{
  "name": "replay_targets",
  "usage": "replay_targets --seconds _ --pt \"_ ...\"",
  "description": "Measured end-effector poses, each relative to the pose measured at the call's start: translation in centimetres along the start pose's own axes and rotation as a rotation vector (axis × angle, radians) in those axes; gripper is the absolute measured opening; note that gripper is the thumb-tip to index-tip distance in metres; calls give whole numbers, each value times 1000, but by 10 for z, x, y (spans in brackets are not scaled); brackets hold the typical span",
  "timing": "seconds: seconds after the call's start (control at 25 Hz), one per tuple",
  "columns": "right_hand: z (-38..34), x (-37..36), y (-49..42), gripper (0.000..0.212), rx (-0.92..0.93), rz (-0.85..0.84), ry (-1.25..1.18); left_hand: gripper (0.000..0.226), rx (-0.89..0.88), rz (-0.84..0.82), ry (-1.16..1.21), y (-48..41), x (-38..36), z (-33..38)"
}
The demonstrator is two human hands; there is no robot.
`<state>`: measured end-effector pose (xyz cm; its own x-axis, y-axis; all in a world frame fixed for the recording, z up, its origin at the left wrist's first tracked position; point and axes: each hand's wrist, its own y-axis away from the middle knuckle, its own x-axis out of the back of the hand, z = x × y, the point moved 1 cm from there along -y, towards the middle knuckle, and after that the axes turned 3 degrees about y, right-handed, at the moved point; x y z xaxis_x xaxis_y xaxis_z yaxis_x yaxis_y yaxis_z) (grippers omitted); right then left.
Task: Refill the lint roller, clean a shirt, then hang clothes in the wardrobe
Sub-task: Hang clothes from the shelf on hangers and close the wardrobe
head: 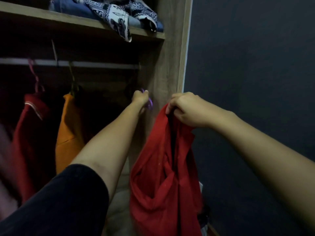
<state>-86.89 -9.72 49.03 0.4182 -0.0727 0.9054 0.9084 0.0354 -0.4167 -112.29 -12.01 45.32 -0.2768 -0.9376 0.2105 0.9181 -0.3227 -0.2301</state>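
Note:
My right hand (pixel 185 109) is closed on the top edge of a red shirt (pixel 162 167), which hangs limp in front of the wardrobe's right side panel (pixel 167 68). My left hand (pixel 140 97) reaches into the wardrobe below the rail (pixel 95 64) and grips a purple hanger (pixel 150 103); only small bits of the hanger show around the fist. The lint roller is not in view.
A dark red garment (pixel 29 133) and an orange garment (pixel 68 132) hang from the rail on the left. The shelf (pixel 85 21) above holds folded blue and patterned clothes. A dark wall (pixel 255 65) lies to the right. Pale fabric sits low in the wardrobe.

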Motion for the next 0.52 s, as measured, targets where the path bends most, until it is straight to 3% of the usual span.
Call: replay_targets --seconds 0.2,0.32,0.52 --pt "4 -5 -2 46 -7 20 62 37 -109 81 -124 7 7 30" --pt "4 -7 2 49 -32 47 135 45 -66 95 -129 30 21 30" --pt "-14 -17 1 49 29 -3 126 26 54 -86 323 115 54 10"
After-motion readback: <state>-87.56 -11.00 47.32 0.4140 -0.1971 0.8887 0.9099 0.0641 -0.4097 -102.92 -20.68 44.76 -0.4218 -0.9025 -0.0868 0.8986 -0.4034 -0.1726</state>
